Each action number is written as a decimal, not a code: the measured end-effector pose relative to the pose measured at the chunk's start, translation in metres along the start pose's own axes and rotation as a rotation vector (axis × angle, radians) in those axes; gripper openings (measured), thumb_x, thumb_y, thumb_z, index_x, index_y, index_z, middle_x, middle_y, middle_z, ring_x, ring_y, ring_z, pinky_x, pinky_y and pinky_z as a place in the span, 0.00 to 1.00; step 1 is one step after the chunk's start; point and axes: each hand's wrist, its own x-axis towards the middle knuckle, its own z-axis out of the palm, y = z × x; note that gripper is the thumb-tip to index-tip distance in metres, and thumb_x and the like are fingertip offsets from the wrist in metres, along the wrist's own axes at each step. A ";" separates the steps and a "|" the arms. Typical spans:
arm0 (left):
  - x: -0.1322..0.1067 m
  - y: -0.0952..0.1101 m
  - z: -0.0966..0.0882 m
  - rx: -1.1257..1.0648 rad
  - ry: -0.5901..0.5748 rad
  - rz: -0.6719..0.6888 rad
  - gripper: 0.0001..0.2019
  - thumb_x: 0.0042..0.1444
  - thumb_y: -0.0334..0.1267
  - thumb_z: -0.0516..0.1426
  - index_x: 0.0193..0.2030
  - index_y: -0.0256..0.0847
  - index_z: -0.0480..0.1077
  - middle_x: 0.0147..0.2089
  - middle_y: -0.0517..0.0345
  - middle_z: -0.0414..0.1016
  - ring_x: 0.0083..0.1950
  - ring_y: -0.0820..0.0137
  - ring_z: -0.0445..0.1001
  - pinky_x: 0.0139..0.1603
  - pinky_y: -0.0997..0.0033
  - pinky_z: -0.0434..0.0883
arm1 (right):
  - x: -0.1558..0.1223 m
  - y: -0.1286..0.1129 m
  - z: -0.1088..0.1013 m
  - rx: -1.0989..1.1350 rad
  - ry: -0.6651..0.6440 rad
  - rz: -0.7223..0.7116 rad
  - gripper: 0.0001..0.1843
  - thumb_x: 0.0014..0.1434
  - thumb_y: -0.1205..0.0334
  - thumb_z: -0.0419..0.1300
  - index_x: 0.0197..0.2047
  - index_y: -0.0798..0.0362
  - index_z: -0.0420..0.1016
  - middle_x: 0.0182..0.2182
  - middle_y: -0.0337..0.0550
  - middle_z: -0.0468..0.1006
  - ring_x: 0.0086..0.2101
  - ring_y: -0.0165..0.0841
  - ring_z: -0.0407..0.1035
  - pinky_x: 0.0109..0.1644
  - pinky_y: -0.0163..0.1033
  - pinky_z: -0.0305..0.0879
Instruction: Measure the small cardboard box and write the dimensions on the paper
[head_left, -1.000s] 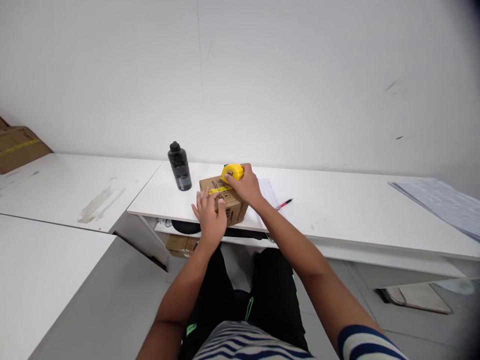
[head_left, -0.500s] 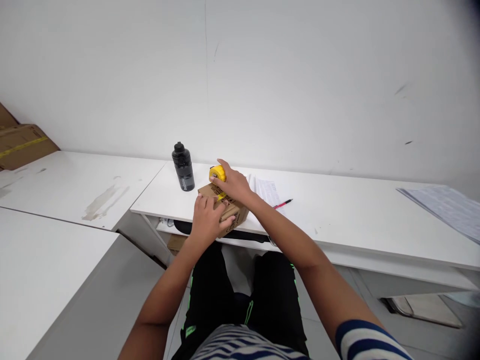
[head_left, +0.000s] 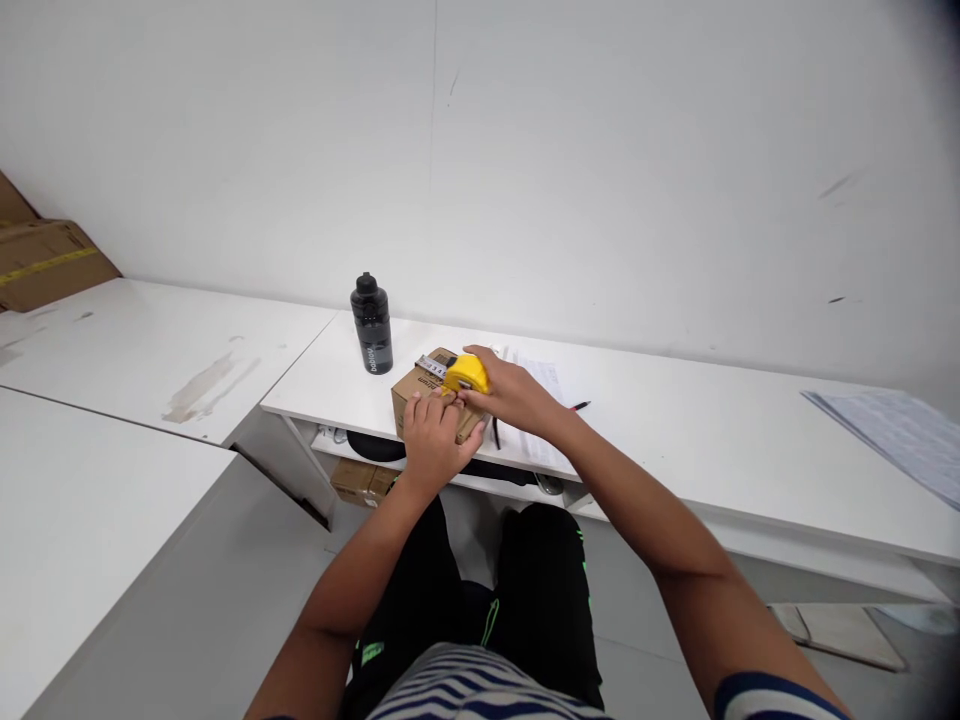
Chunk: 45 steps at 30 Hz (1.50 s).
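Yellow tape measure with its blade out over a cardboard box
The box is plain brown with dark print on top, sitting turned at an angle near the front edge of the white desk; the tape measure is in the right hand, above the box, its short pale numbered strip pointing far left
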 end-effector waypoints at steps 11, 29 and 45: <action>0.055 -0.031 -0.029 -0.105 -0.342 -0.102 0.24 0.67 0.52 0.45 0.59 0.40 0.69 0.65 0.47 0.70 0.67 0.57 0.65 0.67 0.52 0.60 | -0.042 0.020 -0.015 0.059 0.027 0.086 0.29 0.61 0.51 0.59 0.62 0.49 0.58 0.47 0.48 0.78 0.40 0.41 0.75 0.40 0.43 0.70; 0.088 -0.045 -0.029 0.011 -0.607 -0.316 0.22 0.68 0.46 0.42 0.60 0.52 0.70 0.66 0.59 0.70 0.70 0.58 0.63 0.73 0.32 0.34 | -0.080 0.010 -0.021 -0.030 0.146 0.143 0.32 0.61 0.49 0.58 0.65 0.49 0.58 0.43 0.47 0.80 0.34 0.40 0.76 0.34 0.42 0.70; 0.078 -0.045 -0.023 -0.016 -0.564 -0.257 0.23 0.68 0.44 0.43 0.63 0.47 0.68 0.68 0.54 0.68 0.69 0.61 0.65 0.73 0.45 0.52 | -0.095 0.015 -0.003 -0.052 0.217 0.163 0.31 0.63 0.49 0.57 0.67 0.45 0.59 0.58 0.49 0.74 0.48 0.46 0.76 0.45 0.48 0.75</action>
